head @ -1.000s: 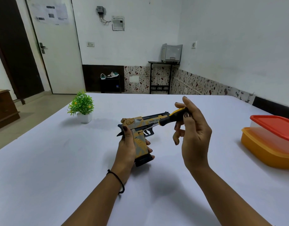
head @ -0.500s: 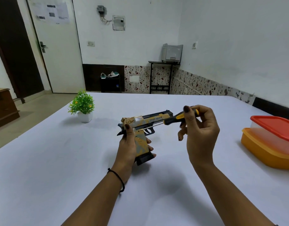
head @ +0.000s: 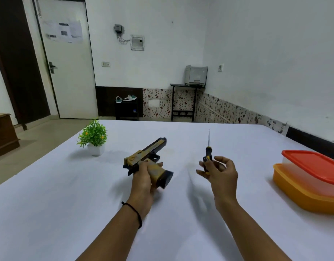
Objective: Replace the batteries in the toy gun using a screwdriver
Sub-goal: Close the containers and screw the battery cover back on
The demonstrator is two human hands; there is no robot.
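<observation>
Left-hand fingers (head: 159, 164) tight round the toy gun (head: 147, 153) by its grip, right-hand fingers (head: 221, 163) loose round the upright screwdriver (head: 207, 157).

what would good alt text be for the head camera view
A person's left hand grips a yellow and black toy gun over a white table, while the right hand holds a screwdriver upright, apart from the gun. A small potted plant stands on its left side, an orange container with a red lid on its right.
</observation>
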